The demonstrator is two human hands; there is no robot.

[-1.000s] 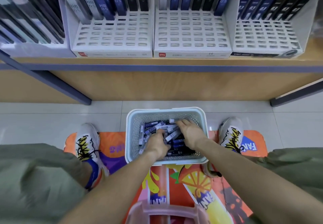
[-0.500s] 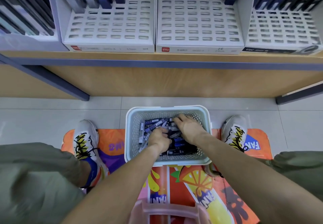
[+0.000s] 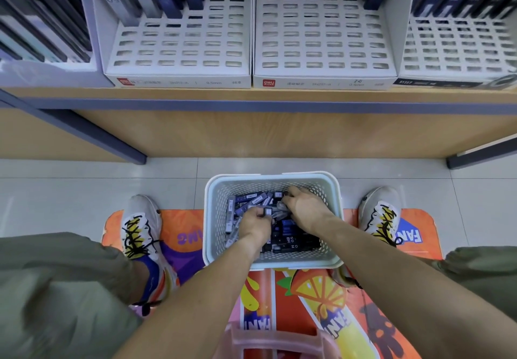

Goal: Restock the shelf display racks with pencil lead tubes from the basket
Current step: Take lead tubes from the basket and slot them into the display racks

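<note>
A pale grey perforated basket (image 3: 215,207) stands on the floor between my feet, holding several dark blue, black and grey pencil lead tubes (image 3: 285,239). Both hands are inside it. My left hand (image 3: 256,225) has its fingers curled around tubes, one grey end sticking out at its thumb. My right hand (image 3: 303,209) is curled over the pile and pinches tubes at its fingertips. On the shelf above stand white slotted display racks (image 3: 179,48), (image 3: 324,48), each with a back row of HB 0.5 tubes and many vacant slots in front.
A third rack (image 3: 456,50) with 0.3 tubes sits at the right, and another full rack at far left. My shoes (image 3: 141,228), (image 3: 382,213) rest on an orange printed mat (image 3: 316,297). A pink stool edge (image 3: 277,340) is below. Dark shelf brackets angle down at both sides.
The view has tilted and moved closer to the shelf. Both hands have shifted slightly within the basket, gathering tubes; my right hand moved toward the far rim.
</note>
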